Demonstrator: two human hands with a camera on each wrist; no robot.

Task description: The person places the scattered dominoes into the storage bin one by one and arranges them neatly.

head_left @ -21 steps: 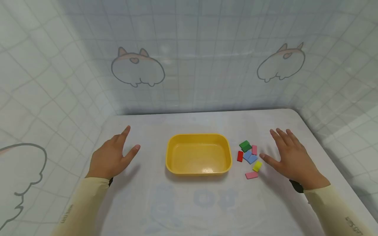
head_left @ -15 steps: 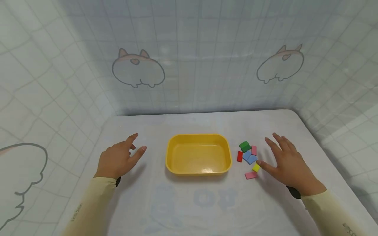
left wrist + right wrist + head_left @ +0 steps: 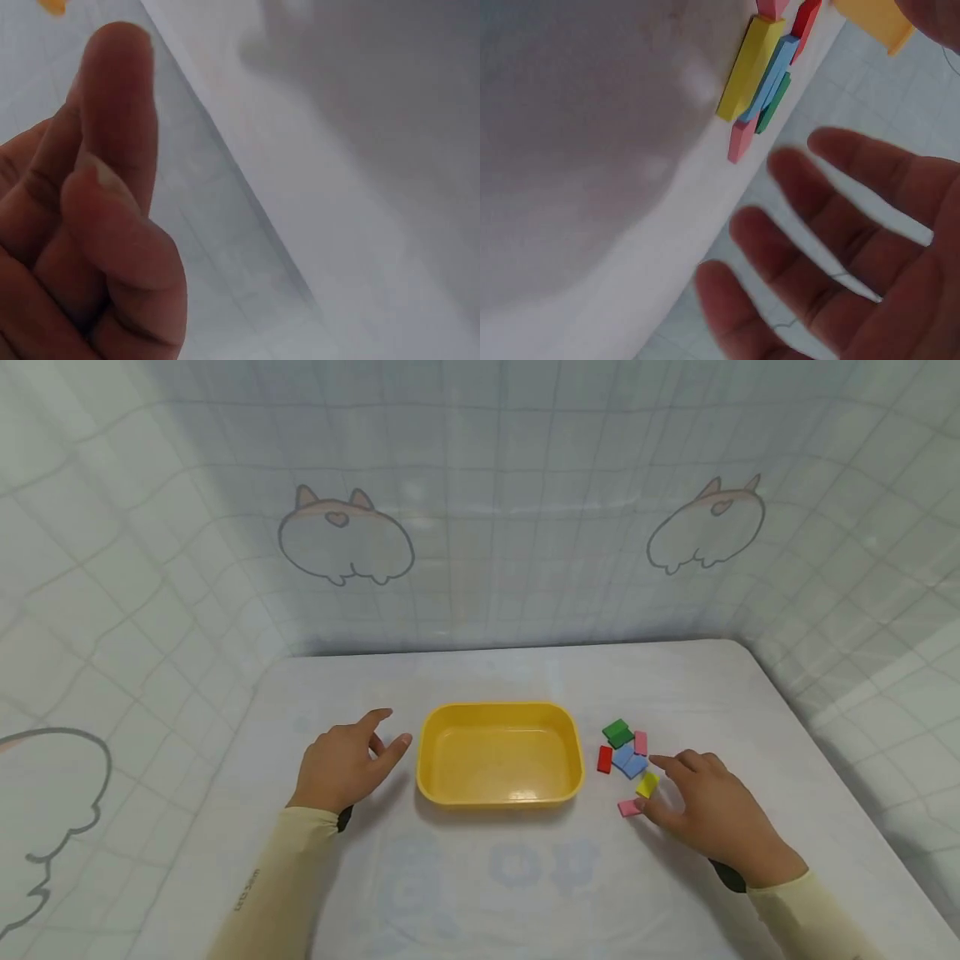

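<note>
A yellow rectangular tray [image 3: 498,797] stands mid-table with nothing in it. To its right lies a group of small flat blocks: green blocks [image 3: 618,733], a red block [image 3: 604,759], blue blocks [image 3: 630,762], a yellow block [image 3: 647,785], an upper pink block [image 3: 641,742] and a lower pink block [image 3: 628,809]. My right hand [image 3: 712,814] hovers at the right of the group, thumb tip overlapping the lower pink block, fingers spread and holding nothing. My left hand [image 3: 341,767], thumb and index finger extended, is just left of the tray and holds nothing.
A white cloth covers the table [image 3: 517,902]. Pale gridded curtains with cartoon outlines [image 3: 347,539] hang behind and at both sides, close to the table's back edge.
My left hand has moved right, toward the tray. My right hand has come left and nearer, down to the yellow and lower pink blocks. Tray and blocks stay in place.
</note>
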